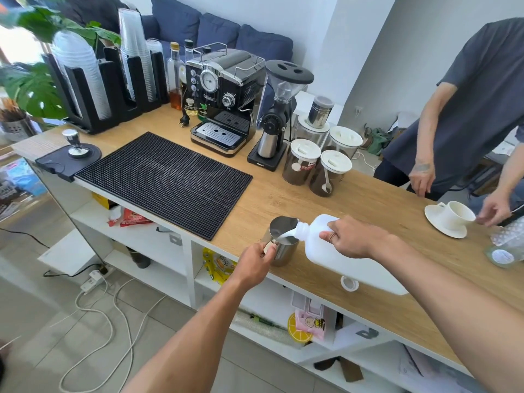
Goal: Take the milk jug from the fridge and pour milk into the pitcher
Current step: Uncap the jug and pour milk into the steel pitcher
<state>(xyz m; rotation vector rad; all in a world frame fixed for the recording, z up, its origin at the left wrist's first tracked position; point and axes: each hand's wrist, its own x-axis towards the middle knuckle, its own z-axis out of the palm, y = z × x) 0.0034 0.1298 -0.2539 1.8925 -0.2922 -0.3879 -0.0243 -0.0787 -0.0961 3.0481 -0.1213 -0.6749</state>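
— Left to right, what's there?
— My left hand, fingers curled round the steel pitcher's handle, at the tabletop's near edge. Next, the white plastic milk jug, tipped, milk streaming into the pitcher. My right hand's fingers clamp the jug's handle.
— How does it handle?
— Bulky, likely heavy and sloshing; the handle is the place to hold.

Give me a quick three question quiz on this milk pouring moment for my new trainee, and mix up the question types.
1. True or false: the milk jug is held upright.
2. Which hand grips the pitcher handle? A left; B right; C neither.
3. Fill in: the jug's white cap lies on the ____.
Key: 1 false, the right hand tilts it, pouring; 2 A, the left hand; 3 counter.
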